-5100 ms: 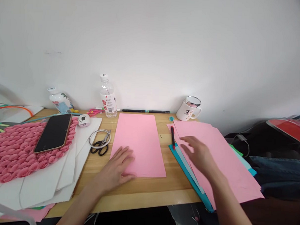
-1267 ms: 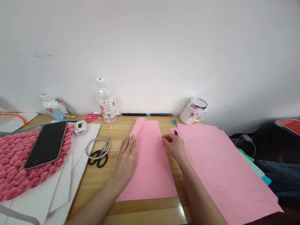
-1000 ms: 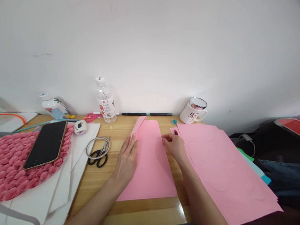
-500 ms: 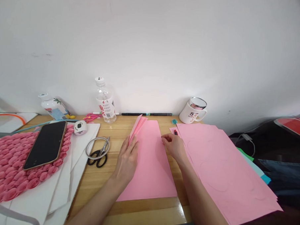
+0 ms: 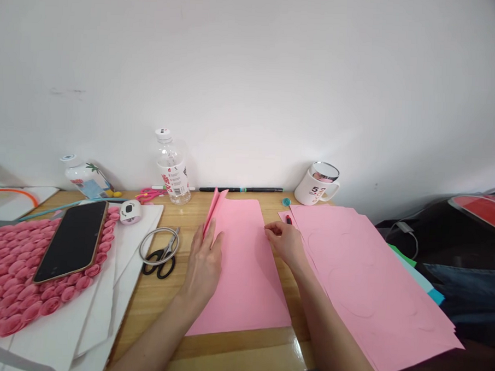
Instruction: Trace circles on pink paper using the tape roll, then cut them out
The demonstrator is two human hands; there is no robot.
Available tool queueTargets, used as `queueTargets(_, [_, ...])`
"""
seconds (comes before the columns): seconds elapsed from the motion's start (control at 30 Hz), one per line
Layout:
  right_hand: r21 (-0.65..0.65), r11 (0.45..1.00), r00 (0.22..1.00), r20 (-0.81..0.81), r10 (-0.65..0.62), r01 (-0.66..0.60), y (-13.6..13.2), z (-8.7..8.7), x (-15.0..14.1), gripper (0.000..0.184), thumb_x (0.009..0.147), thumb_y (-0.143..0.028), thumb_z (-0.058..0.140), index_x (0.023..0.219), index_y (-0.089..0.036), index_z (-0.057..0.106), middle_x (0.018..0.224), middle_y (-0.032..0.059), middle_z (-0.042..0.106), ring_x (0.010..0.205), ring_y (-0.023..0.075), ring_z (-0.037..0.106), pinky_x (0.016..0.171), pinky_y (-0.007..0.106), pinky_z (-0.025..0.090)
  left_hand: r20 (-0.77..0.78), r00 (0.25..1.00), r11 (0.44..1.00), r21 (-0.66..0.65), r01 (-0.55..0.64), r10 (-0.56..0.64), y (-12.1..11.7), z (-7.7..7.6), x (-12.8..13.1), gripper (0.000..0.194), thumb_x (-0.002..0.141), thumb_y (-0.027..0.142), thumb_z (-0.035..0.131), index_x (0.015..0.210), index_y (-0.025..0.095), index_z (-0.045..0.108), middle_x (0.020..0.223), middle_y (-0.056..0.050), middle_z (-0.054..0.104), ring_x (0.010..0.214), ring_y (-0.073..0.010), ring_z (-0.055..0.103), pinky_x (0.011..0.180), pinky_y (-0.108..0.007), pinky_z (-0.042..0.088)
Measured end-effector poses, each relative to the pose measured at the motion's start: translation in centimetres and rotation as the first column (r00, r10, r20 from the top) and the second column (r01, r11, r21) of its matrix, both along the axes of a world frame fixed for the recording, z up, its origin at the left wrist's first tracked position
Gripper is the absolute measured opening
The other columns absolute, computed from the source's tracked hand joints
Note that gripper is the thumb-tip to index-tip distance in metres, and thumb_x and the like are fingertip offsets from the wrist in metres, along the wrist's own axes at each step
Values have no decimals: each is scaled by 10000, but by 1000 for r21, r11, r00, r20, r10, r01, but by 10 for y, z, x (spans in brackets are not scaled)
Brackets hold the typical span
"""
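Note:
Pink paper (image 5: 249, 278), with several layers, lies lengthwise on the wooden table in front of me. Its far left edge is lifted and split into upright flaps (image 5: 216, 206). My left hand (image 5: 205, 265) grips this raised edge, fingers pointing away from me; the fingertips are partly hidden by the paper. At the right edge, my right hand (image 5: 286, 243) pinches the paper between thumb and fingers. Beside that hand are a red-and-black pen (image 5: 289, 220), mostly covered, and a stack of larger pink sheets (image 5: 374, 284) with faint curved outlines.
Black-handled scissors (image 5: 159, 261) and a metal ring (image 5: 141, 246) lie left of the paper. Farther left, a phone (image 5: 70, 240) rests on pink paper roses (image 5: 17, 285) over white boards. A water bottle (image 5: 174, 174), black pens (image 5: 241, 189) and a white mug (image 5: 316, 184) line the wall.
My right hand has come from the pink stack to the paper's right edge. The left edge, flat at first, was lifted and curled over; its layers now stand apart, farther left.

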State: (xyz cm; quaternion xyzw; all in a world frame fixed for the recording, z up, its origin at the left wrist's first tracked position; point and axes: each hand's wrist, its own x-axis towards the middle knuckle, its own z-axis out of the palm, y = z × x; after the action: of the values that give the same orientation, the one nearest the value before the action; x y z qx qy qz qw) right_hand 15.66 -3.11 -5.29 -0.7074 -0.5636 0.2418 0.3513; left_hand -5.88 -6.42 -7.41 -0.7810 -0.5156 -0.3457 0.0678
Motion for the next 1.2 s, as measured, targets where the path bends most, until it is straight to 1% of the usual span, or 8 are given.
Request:
queueTargets(0.27, [22,1000,997,-76,21,-19,-2,6,-3,164,716,-282,551,760,-186,677,779,41,706,727,181,659,695,308,506,40,994,995,-1,-102,102,2,10,-1,380,835,33,398,1098,149,646,1380,-174,470,1313,-367,374,1022,-645,323])
queueTargets(0.37, [66,992,977,-177,116,-106,-7,11,-15,145,729,-311,587,766,-188,654,781,34,699,706,170,656,695,310,526,236,972,1000,-10,20,-17,1,16,2,300,888,139,424,1095,159,640,1164,-143,637,1168,-278,538,975,-503,441])
queueTargets(0.5, [154,912,877,-252,409,-381,-16,15,-35,125,756,-315,608,740,-191,615,774,12,677,702,145,649,697,289,542,507,859,937,-265,228,-66,-2,26,8,201,867,281,514,958,200,673,866,-44,713,777,-171,652,723,-303,531])
queueTargets(0.63, [173,858,826,-235,513,-483,-24,18,-44,117,785,-301,600,746,-191,606,771,6,663,724,138,640,696,284,547,624,776,847,-458,270,90,-3,32,12,133,784,294,582,746,202,671,755,-11,715,695,-166,637,646,-268,488])
queueTargets(0.87, [146,818,769,-282,574,-557,-22,21,-40,140,776,-334,622,765,-194,618,778,-6,670,703,131,642,704,284,543,667,738,820,-474,320,97,-2,34,14,180,759,315,554,632,188,548,611,20,603,582,-133,535,581,-244,425])
queueTargets(0.97, [154,890,865,-216,453,-428,-17,18,-30,125,796,-314,595,780,-194,626,816,10,678,749,143,639,739,292,525,696,709,801,-486,349,113,-4,35,15,210,796,342,505,653,189,505,610,19,563,580,-132,524,568,-242,413])
queueTargets(1.07, [119,993,993,117,11,-25,-12,17,-16,141,840,-260,518,877,-198,639,951,71,667,915,214,600,769,346,489,746,645,796,-487,360,165,-4,39,14,219,810,358,484,670,190,490,614,16,543,570,-125,515,574,-242,419])
queueTargets(1.2, [-7,947,815,511,-274,322,-9,21,1,303,874,-251,455,1138,-166,576,1115,194,573,1086,345,494,688,394,458,799,561,807,-469,359,215,-2,42,11,247,804,407,507,694,186,503,636,10,554,571,-118,513,593,-245,425])
